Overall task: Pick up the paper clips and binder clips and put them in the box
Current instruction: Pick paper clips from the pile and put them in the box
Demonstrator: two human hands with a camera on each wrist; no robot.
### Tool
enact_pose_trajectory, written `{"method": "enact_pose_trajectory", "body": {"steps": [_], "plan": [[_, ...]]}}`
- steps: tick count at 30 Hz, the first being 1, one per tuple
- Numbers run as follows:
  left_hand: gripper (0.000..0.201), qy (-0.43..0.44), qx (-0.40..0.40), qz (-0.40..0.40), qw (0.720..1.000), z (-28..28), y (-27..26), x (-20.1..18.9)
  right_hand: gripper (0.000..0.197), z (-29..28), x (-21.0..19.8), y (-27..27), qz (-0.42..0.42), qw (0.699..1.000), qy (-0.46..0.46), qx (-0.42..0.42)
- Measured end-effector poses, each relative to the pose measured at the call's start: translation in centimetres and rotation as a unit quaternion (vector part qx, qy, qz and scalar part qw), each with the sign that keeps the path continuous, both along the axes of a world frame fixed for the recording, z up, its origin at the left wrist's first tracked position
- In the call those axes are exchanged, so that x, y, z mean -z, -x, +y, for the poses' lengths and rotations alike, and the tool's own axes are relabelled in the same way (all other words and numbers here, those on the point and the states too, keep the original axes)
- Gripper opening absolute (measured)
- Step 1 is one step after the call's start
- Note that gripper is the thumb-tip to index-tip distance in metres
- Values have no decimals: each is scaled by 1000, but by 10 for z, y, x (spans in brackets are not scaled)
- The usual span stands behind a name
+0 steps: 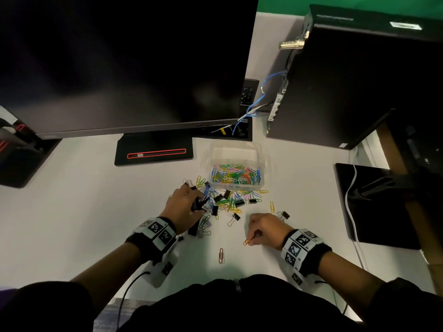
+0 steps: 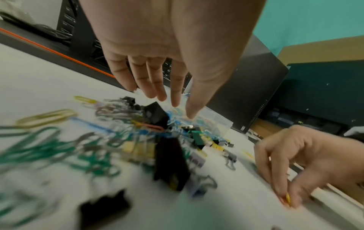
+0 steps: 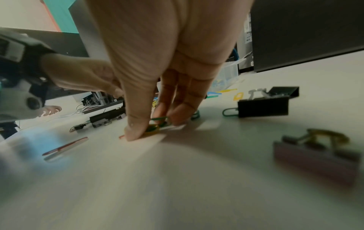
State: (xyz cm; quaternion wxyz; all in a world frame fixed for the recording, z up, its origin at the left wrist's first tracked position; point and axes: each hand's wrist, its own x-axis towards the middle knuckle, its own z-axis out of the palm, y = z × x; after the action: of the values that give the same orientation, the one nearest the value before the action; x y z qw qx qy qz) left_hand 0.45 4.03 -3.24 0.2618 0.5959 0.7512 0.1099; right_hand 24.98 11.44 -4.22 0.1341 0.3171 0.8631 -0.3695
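Observation:
A clear plastic box (image 1: 260, 161) with several coloured paper clips in it stands on the white desk. In front of it lies a pile of paper clips and black binder clips (image 1: 230, 201). My left hand (image 1: 194, 202) hovers over the left side of the pile; in the left wrist view its fingers (image 2: 155, 87) are straight and spread, holding nothing. Nearer to me, my right hand (image 1: 253, 237) pinches coloured paper clips (image 3: 157, 125) between thumb and fingers, low on the desk. A red paper clip (image 1: 221, 255) lies alone close to my body.
A dark monitor (image 1: 124, 63) on a black base (image 1: 153, 152) stands behind the pile. A black computer tower (image 1: 347, 80) is at the back right, a black stand (image 1: 374, 207) with a white cable at the right. A binder clip (image 1: 284, 214) lies by my right hand.

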Motion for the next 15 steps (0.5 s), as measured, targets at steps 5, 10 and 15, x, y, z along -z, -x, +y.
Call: {"method": "enact_pose_trajectory", "body": {"steps": [5,10,15], "plan": [[66,18,4,12,1000,-20,0,10,13,-3,-2,1,-4,1000,-16,-8],[69,19,-10,-32,999,-28,-7,15,7,-8,-2,1,-19,999,-44,-11],[43,10,0,0,1000,-26,-13,15,11,-12,-6,8,-51,998,-48,-6]]}}
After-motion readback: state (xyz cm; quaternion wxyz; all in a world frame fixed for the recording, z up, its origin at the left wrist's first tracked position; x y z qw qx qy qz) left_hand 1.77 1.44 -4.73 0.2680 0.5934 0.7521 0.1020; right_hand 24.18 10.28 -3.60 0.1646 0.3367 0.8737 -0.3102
